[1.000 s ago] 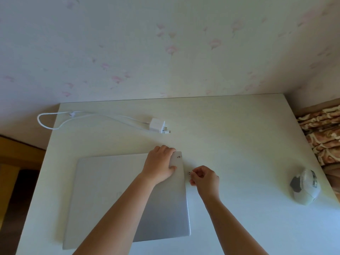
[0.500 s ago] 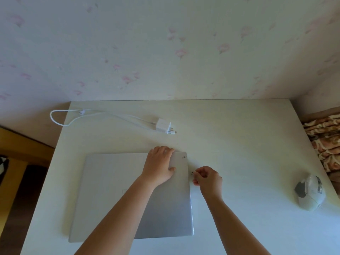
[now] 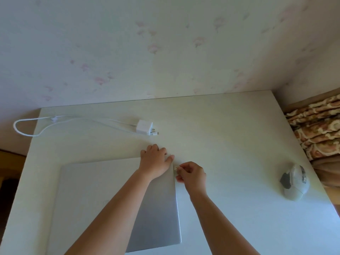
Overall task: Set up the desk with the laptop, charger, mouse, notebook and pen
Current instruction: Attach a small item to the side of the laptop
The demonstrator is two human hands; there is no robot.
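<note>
From the head view, looking down, a closed silver laptop [image 3: 103, 196] lies flat on the white surface [image 3: 230, 129]. The left hand [image 3: 155, 160] rests palm-down on the laptop's far right corner, fingers spread and flat, pressing rather than gripping; its fingertips reach past the lid's far edge onto the surface. Just to the right of it, and a little nearer the person, the right hand [image 3: 192, 174] is closed in a pinch around a small plug [image 3: 176, 168], whose pale tip pokes out toward the laptop's right edge and sits just beside it; whether the tip touches the edge cannot be told. The right hand hovers or rests low over the surface, right next to the laptop's side, with the left thumb almost above the plug. Beyond the left hand, farther from the person, a white charger [image 3: 144, 127] lies on the surface with its prongs pointing right, and its white cable [image 3: 55, 124] runs away to the left, looping off the surface's left edge. Well off to the right of the right hand, near the surface's right edge, sits a pale grey mouse [image 3: 294, 182] with a dark side panel. Past that edge is a patterned brown and cream fabric [image 3: 316, 126]. Behind the surface rises a wall [image 3: 165, 48] with faint pink marks.
</note>
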